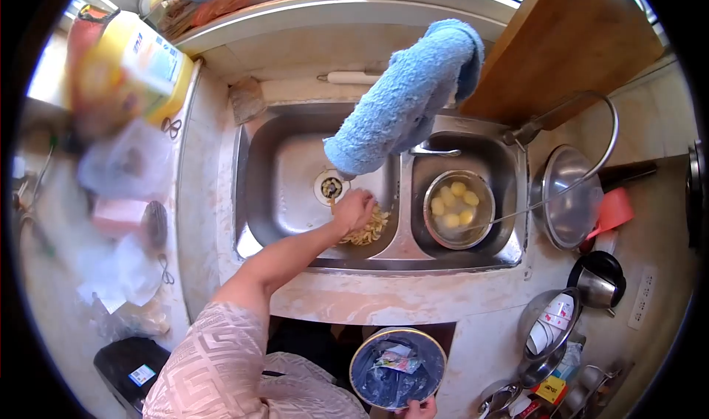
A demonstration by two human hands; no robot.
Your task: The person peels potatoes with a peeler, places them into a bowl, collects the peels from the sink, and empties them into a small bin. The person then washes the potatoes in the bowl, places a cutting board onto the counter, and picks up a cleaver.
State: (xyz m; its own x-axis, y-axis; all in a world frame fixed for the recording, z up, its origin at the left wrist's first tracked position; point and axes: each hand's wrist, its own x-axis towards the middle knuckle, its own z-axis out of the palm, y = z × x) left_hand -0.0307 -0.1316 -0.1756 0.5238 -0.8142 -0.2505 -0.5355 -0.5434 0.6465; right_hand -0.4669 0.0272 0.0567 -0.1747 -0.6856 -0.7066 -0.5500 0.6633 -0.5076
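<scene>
My left hand [354,211] reaches down into the left sink basin, its fingers curled in at the edge of a pile of potato peels [373,228]. A drain [331,188] with dark scraps in it lies just beyond the hand. Below the counter edge, my right hand [419,410] grips the rim of a round trash bin [362,345] lined with a dark bag. Some crumpled wrappers [399,358] lie inside it. In the right basin, peeled potatoes [454,203] sit in water in a metal bowl [436,231].
A blue towel [406,98] hangs over the faucet between the basins. A wooden board [561,50] leans at the back right. A metal lid [572,197], a red scoop [614,211] and bowls [550,323] stand on the right. A yellow container [140,64] stands at left.
</scene>
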